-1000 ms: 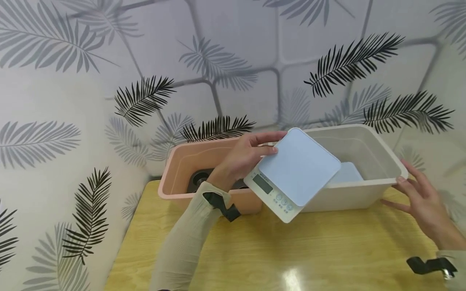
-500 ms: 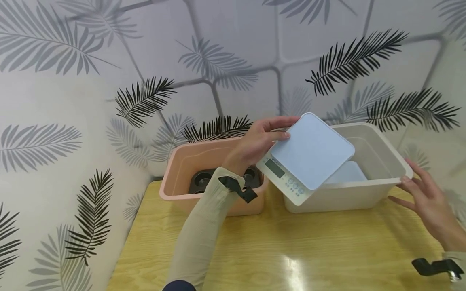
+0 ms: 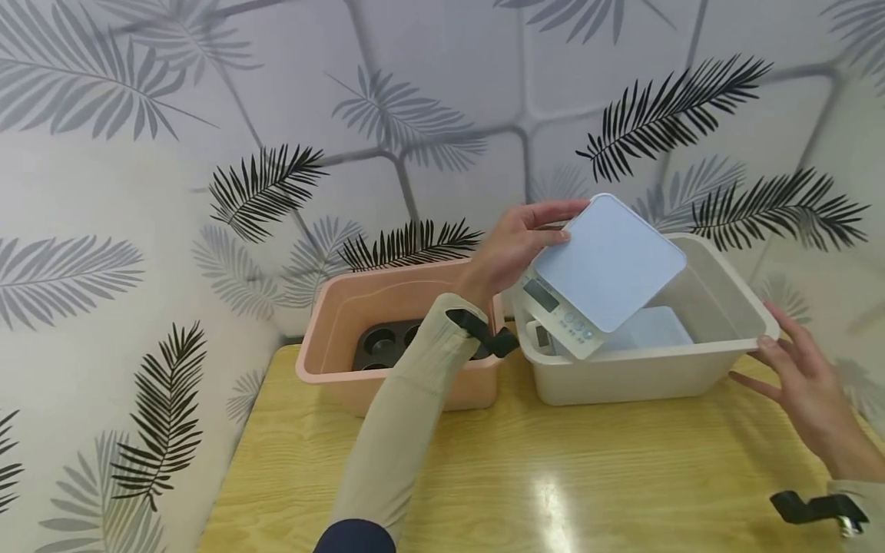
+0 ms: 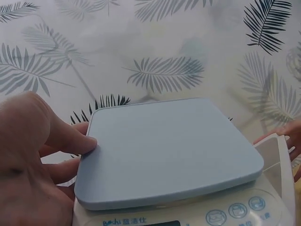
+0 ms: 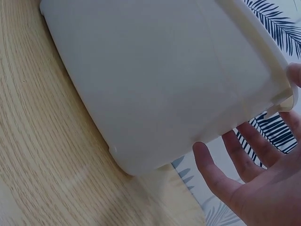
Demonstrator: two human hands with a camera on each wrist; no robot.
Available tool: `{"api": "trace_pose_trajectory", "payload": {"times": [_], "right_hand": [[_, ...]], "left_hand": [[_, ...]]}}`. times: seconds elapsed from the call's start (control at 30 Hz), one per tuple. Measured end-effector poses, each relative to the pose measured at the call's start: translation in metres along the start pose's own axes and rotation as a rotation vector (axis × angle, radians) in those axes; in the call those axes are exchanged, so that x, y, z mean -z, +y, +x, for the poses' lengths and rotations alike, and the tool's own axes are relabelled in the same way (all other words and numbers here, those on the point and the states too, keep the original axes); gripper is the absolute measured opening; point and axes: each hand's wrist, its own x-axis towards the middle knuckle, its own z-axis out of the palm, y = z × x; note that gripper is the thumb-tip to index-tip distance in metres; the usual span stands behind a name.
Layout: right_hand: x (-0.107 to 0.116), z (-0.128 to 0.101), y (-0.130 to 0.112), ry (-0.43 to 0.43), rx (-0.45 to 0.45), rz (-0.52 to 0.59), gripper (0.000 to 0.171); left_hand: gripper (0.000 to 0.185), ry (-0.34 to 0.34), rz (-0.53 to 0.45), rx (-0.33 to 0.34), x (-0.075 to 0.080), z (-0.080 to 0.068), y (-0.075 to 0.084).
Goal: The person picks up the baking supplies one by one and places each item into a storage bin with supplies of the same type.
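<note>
A kitchen scale (image 3: 611,265) with a pale blue platform, a small display and round buttons is held tilted over the white plastic bin (image 3: 622,380). My left hand (image 3: 508,250) pinches its upper left edge, the thumb on the platform and the fingers behind, as the left wrist view (image 4: 164,150) also shows. My right hand (image 3: 805,380) holds the bin's right end, thumb at the rim and fingers against the outer wall. Inside the bin lies a pale, flat-topped thing (image 3: 653,326), partly hidden by the scale.
A pink bin (image 3: 408,283) stands just left of the white one, and my left forearm crosses in front of it. In it is a black muffin pan (image 3: 380,346). Both bins stand on a wooden table (image 3: 512,476) against a leaf-patterned wall covering (image 3: 456,61).
My left hand has carried the scale up and to the right, from in front of the bins to over the white bin's left part. My right hand stays at the bin's end.
</note>
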Motion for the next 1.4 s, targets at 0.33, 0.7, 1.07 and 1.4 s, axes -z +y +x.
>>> {"api": "trace_pose_trajectory", "payload": {"times": [0.33,0.7,1.07,1.4], "right_hand": [[-0.002,-0.002,0.006,-0.04,0.038,0.089,0.063],[0.001,-0.004,0.006,-0.023,0.038,0.041,0.063],[0.003,-0.003,0.005,-0.035,0.052,0.025,0.063],[0.003,-0.001,0.004,-0.043,0.089,0.047,0.063]], "left_hand": [[0.045,-0.008,0.238,0.001,-0.002,0.008,-0.012],[0.044,-0.066,0.247,0.065,-0.01,0.02,-0.046],[0.043,-0.124,0.294,0.066,-0.022,0.029,-0.065],[0.051,-0.146,0.493,-0.071,-0.018,0.025,-0.068]]}}
